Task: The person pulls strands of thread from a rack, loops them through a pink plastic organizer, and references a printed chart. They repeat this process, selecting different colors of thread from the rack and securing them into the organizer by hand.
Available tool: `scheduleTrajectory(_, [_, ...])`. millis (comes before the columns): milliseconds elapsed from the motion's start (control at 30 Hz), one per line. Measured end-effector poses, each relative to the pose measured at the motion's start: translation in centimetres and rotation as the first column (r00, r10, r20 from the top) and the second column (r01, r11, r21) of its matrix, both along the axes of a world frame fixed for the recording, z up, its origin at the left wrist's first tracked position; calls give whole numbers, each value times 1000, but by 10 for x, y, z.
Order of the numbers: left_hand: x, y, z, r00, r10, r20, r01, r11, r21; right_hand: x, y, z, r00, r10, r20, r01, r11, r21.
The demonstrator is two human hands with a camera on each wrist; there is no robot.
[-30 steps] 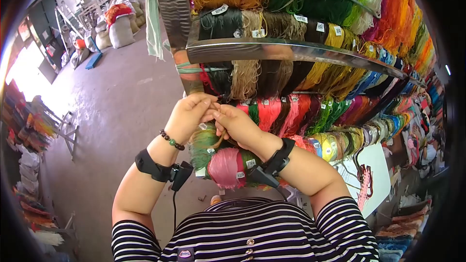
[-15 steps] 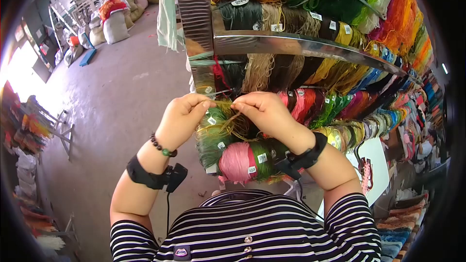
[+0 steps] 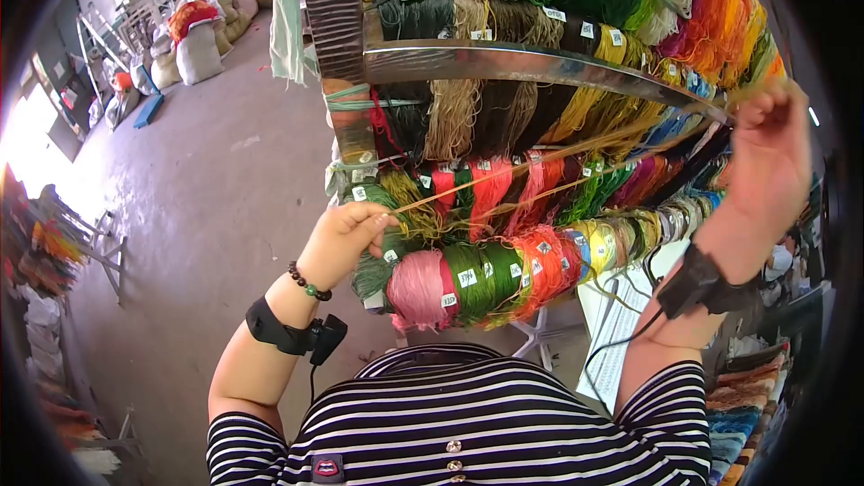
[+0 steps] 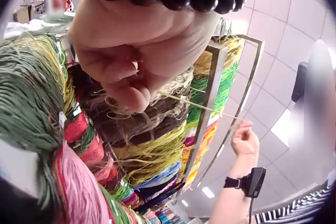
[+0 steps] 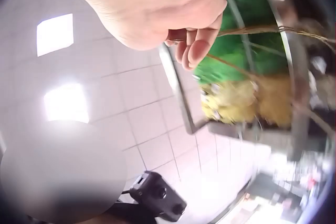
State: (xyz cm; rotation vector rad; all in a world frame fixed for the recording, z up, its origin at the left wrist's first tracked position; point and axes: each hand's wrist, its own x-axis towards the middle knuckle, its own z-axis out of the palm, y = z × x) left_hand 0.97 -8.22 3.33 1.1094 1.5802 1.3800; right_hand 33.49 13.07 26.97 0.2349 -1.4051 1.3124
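Left hand (image 3: 346, 238) is up at the front of the steel rack (image 3: 504, 63), thumb and forefinger pinched tight on an ochre yarn strand (image 3: 558, 155). The left wrist view shows that pinch close up, the thread running out from between the fingertips. Right hand (image 3: 769, 162) is flung high and far out to the right, well apart from the left, fingers curled round the other end of that strand, and the right wrist view has the thread leading straight in under those bent fingers. So the strand is stretched taut between the two hands, slanting upward from left to right across the hanging skeins on the rack's lower row. Just below the left hand sits a fat pink skein (image 3: 416, 288), with a green skein (image 3: 472, 274) right beside it, both carrying small white tags. A bead bracelet (image 3: 309, 283) rides the left wrist. A striped top (image 3: 468, 432) fills the bottom of the head view. Far off across the concrete floor, bulging sacks (image 3: 193, 45) stand near the wall
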Motion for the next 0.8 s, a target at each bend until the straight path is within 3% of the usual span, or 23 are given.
scheduleTrajectory(67, [-1, -3, -2, 999, 38, 26, -38, 999, 11, -3, -11, 1, 908, -416, -48, 412, 869, 273])
scheduleTrajectory(133, [0, -3, -7, 994, 75, 81, -72, 997, -37, -18, -18, -18, 914, -321, 247, 216, 902, 374])
scheduleTrajectory(200, [11, -2, -14, 1000, 28, 10, -27, 992, -120, -57, -19, -60, 692, -245, 679, 33, 950, 309])
scheduleTrajectory(233, [19, 0, -17, 1000, 0, -23, -4, 987, -163, -83, -25, -86, 477, -284, 832, 119, 959, 259])
scheduleTrajectory(267, [27, 2, -19, 995, -8, -100, -6, 990, -144, -107, -19, -116, 427, -323, 844, 55, 941, 333])
scheduleTrajectory(300, [36, 4, -20, 984, -12, -176, -10, 992, -124, -130, -25, -133, 345, -214, 914, 48, 976, 210])
scheduleTrajectory(333, [42, 7, -20, 968, -13, -251, -14, 995, -103, -150, -20, -150, 252, 87, 964, -34, 996, -81])
scheduleTrajectory(367, [45, 10, -18, 987, 18, -159, -34, 994, -103, -171, -12, -175, 322, 340, 884, -16, 935, -354])
scheduleTrajectory(400, [43, 13, -18, 994, 88, -72, -94, 991, -96, -189, -6, -198, 390, 559, 732, -21, 800, -600])
scheduleTrajectory(467, [33, 22, -20, 969, 226, 104, -216, 971, -99, -215, -12, -223, 543, 715, 440, -98, 574, -813])
scheduleTrajectory(500, [25, 24, -26, 943, 276, 187, -263, 961, -89, -226, -12, -239, 523, 716, 462, -202, 631, -749])
scheduleTrajectory(533, [22, 25, -29, 936, 288, 203, -278, 958, -76, -237, -18, -254, 528, 618, 583, -232, 765, -601])
scheduleTrajectory(567, [22, 24, -32, 928, 300, 221, -293, 954, -66, -240, -14, -264, 543, 216, 812, -273, 959, -73])
scheduleTrajectory(600, [22, 22, -35, 919, 312, 240, -307, 950, -59, -244, -12, -270, 579, -241, 779, -294, 829, 475])
scheduleTrajectory(633, [25, 19, -32, 944, 298, 143, -283, 952, -114, -252, -6, -279, 610, -307, 730, -313, 754, 578])
scheduleTrajectory(667, [27, 18, -36, 962, 260, -84, -262, 965, -14, -261, 8, -282, 532, -431, 729, -411, 621, 667])
scheduleTrajectory(733, [31, 15, -41, 826, 210, -523, -155, 977, 147, -268, 16, -277, 270, -558, 785, -388, 683, 619])
scheduleTrajectory(767, [38, 15, -37, 765, 159, -624, -133, 987, 89, -274, 24, -271, 157, -400, 903, -436, 793, 427])
scheduleTrajectory(800, [41, 20, -40, 643, 58, -764, -90, 996, -1, -276, 18, -257, 136, -276, 952, -417, 855, 307])
